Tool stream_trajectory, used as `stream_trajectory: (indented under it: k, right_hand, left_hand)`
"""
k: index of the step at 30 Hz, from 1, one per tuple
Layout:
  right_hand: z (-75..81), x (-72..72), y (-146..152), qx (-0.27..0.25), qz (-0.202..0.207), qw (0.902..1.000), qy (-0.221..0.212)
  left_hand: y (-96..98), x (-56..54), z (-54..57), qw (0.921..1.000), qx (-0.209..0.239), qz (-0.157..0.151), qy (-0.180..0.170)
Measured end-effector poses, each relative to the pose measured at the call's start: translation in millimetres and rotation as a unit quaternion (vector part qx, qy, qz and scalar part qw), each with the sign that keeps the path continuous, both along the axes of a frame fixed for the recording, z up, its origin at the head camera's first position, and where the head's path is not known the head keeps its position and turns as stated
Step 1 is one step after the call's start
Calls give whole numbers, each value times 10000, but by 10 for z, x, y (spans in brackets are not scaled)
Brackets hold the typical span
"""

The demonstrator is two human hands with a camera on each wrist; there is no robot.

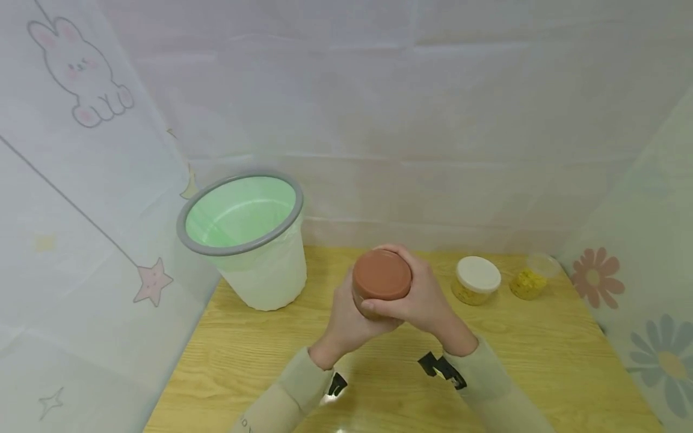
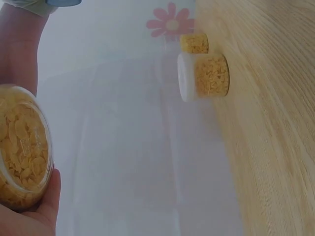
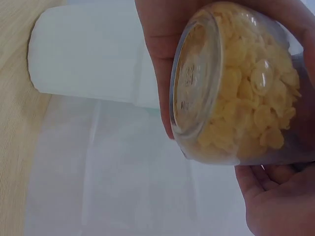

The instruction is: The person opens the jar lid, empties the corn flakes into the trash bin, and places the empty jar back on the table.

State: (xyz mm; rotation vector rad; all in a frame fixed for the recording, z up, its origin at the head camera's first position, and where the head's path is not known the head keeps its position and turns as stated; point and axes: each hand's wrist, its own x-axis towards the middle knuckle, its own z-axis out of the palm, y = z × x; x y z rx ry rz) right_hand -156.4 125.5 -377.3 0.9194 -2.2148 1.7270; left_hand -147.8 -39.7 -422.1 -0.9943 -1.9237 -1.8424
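Left hand (image 1: 349, 320) and right hand (image 1: 426, 299) grip one jar (image 1: 381, 279), wrist views revealing its flakes (image 3: 246, 93).

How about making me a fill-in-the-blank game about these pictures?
1. The left hand and right hand hold the jar to the ____ of the bucket.
2. The bucket has a ____ rim.
3. The tub nearest the jar has a ____ lid.
4. Big ____ are drawn on the right-hand sheet.

Missing words: right; gray; white; flowers.
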Motion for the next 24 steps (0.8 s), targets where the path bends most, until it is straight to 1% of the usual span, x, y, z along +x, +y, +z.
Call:
stream_trajectory:
  k: [3, 5, 6, 8, 13, 14, 16, 18, 21, 24]
  right_hand:
    - [5, 7, 23, 104, 30, 9999, -60]
    - [4, 9, 43, 159, 53, 9998, -127]
    - [5, 13, 53, 186, 47, 9997, -153]
    - [3, 16, 75, 231, 17, 9995, -207]
    - [-11, 16, 123, 252, -123, 9994, -211]
    - [-18, 9, 132, 222, -108, 9995, -189]
    - [-29, -8, 155, 118, -50, 9998, -145]
    - [-48, -33, 189, -60, 63, 9999, -106]
    - [-80, -71, 263, -325, 178, 9993, -14]
    - [-117, -99, 325, -460, 270, 9985, 105]
  left_hand:
    - [-9, 68, 121, 9999, -83, 83, 124]
    - [-17, 93, 164, 9997, -113, 112, 188]
    - [-19, 96, 165, 9996, -115, 131, 214]
    - [-13, 62, 93, 9996, -110, 177, 214]
    - [-4, -46, -142, 9995, -106, 279, 105]
    - [-6, -54, -163, 9996, -93, 259, 78]
    - [-13, -60, -184, 9996, -99, 249, 68]
    - [-16, -75, -194, 9998, -26, 175, 42]
    - [-26, -93, -178, 9999, 44, 149, 24]
    - [-43, -99, -165, 9998, 51, 201, 30]
